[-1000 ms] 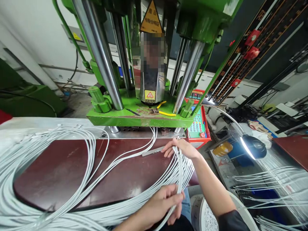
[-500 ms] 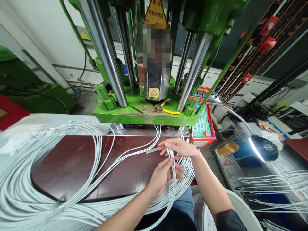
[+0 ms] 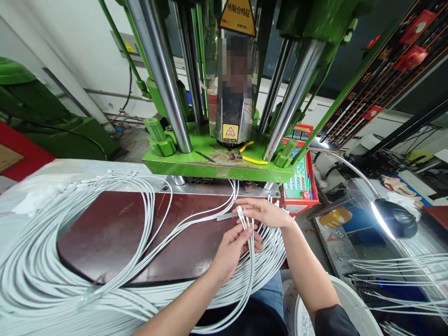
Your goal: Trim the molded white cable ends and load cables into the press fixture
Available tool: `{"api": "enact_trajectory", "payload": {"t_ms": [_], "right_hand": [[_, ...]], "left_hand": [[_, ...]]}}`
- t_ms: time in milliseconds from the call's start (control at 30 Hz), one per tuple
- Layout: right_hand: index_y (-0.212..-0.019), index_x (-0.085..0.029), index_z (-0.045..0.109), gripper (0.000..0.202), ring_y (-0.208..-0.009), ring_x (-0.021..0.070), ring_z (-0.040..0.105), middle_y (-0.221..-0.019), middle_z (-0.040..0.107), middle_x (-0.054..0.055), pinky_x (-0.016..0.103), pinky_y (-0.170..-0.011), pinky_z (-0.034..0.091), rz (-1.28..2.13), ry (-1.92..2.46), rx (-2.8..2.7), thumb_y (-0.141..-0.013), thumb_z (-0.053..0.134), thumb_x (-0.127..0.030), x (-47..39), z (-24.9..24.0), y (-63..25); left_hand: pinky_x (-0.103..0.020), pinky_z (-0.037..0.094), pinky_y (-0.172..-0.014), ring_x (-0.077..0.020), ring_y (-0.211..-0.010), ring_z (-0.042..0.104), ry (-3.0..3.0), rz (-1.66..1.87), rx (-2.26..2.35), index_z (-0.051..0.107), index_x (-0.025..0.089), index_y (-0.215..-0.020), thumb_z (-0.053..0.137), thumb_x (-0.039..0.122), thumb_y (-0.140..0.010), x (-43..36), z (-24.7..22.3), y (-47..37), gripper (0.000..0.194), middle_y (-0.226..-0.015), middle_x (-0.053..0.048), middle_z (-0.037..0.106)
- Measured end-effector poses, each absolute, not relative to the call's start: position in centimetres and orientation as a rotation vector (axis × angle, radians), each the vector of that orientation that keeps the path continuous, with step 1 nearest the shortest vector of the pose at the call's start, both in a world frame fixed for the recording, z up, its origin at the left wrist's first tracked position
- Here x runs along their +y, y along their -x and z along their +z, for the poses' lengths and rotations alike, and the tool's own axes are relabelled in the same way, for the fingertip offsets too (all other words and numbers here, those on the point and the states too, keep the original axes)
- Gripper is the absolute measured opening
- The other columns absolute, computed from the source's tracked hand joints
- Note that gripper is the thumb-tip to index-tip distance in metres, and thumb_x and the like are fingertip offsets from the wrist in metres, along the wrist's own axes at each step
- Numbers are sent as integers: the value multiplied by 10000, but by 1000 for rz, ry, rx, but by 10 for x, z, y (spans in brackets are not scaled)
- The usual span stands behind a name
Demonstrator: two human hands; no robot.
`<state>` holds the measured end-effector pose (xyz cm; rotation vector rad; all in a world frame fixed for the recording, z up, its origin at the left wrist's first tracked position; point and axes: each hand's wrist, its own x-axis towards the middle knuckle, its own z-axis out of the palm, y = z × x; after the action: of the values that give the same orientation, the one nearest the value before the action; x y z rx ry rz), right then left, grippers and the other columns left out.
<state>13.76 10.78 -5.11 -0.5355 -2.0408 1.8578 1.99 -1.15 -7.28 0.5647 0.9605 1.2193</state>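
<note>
A small bunch of white cables point(image 3: 250, 261) runs up between my hands, its ends fanned slightly apart. My left hand point(image 3: 229, 249) grips the bunch just below the ends, thumb across the front. My right hand point(image 3: 268, 213) is at the cable tips, its thumb and fingers closed around some of them. A flat, thin metal strip point(image 3: 227, 216) sticks out to the left from beside my right fingers; its other end is hidden, so whether I hold it I cannot tell. More white cables point(image 3: 269, 252) lie behind and below my hands.
A green press point(image 3: 217, 163) stands ahead, with yellow-handled pliers point(image 3: 254, 160) on its base. Several cables lead under it. A large coil of white cables point(image 3: 31, 261) covers the left of the brown board point(image 3: 119, 233). A lit lamp point(image 3: 395, 219) and a white bucket point(image 3: 345, 291) are at right.
The cable ends have spread from a tight bundle into separate strands between my fingers. Both hands stay at nearly the same place. The view has shifted slightly.
</note>
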Motion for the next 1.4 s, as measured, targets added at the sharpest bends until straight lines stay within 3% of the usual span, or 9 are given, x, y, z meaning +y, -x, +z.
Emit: {"api": "enact_trajectory", "payload": {"t_ms": [433, 567, 733, 900, 1000, 1133, 1200, 1300, 1400], "right_hand": [[-1370, -207, 454, 516, -828, 147, 644, -1065, 692, 70, 281, -741, 498, 1943, 567, -2027, -902, 547, -403, 110, -47, -146], [-1373, -240, 451, 495, -946, 179, 649, -1076, 692, 52, 353, -839, 505, 1902, 588, -2044, -909, 534, -393, 112, -44, -144], [-1352, -259, 483, 434, -1136, 194, 581, -1270, 598, 55, 370, -960, 460, 1770, 464, -2172, -944, 466, -407, 110, -43, -139], [-1273, -232, 577, 440, -999, 180, 641, -1174, 654, 60, 304, -833, 511, 1722, 443, -2416, -969, 367, -470, 111, -44, -133], [-1170, -194, 639, 416, -1002, 173, 626, -1102, 674, 60, 313, -884, 470, 1451, 566, -2391, -993, 328, -406, 118, -51, -129], [-1073, -172, 644, 265, -1034, 226, 573, -1066, 645, 80, 359, -913, 419, 802, 845, -2640, -829, 645, -274, 121, -74, -120], [-985, -153, 639, 210, -1029, 237, 545, -1019, 621, 93, 360, -898, 409, 600, 858, -2729, -787, 677, -213, 118, -83, -113], [-910, -149, 598, 84, -977, 220, 536, -971, 603, 93, 330, -838, 411, 540, 813, -2753, -829, 603, -171, 114, -87, -108], [-1024, -158, 540, 138, -871, 193, 571, -936, 627, 72, 304, -757, 419, 648, 813, -2668, -892, 515, -192, 115, -81, -110]], "left_hand": [[-340, 510, -705, -203, -690, 675, -688, 1131, 1053, 586, 118, -1051, 654, 410, -781, -11, -72, -13, 403, -798, -89, 704], [-325, 497, -667, -201, -671, 674, -720, 1021, 1045, 576, 133, -1031, 622, 416, -799, -12, -70, -9, 369, -763, -74, 693], [-298, 469, -611, -168, -595, 638, -700, 986, 988, 593, 137, -996, 634, 411, -792, -12, -72, -11, 345, -728, -54, 671], [-305, 484, -619, -157, -580, 608, -562, 1124, 944, 614, 111, -882, 699, 397, -747, -9, -80, -13, 327, -686, -51, 652], [-309, 494, -660, -154, -621, 614, -569, 1192, 1009, 617, 116, -937, 689, 389, -763, -8, -81, -6, 332, -704, -40, 645], [-294, 493, -627, -134, -598, 589, -676, 1246, 1148, 609, 128, -977, 657, 399, -788, -5, -79, 7, 334, -709, -16, 618], [-280, 484, -595, -123, -576, 569, -710, 1255, 1180, 612, 128, -962, 644, 411, -792, -4, -78, 11, 332, -702, -12, 608], [-268, 469, -558, -114, -546, 542, -723, 1265, 1188, 611, 127, -936, 620, 433, -804, -2, -78, 11, 333, -693, -11, 599], [-258, 452, -535, -111, -530, 528, -735, 1252, 1192, 602, 131, -927, 603, 434, -816, 0, -78, 9, 323, -686, -9, 599]]}}
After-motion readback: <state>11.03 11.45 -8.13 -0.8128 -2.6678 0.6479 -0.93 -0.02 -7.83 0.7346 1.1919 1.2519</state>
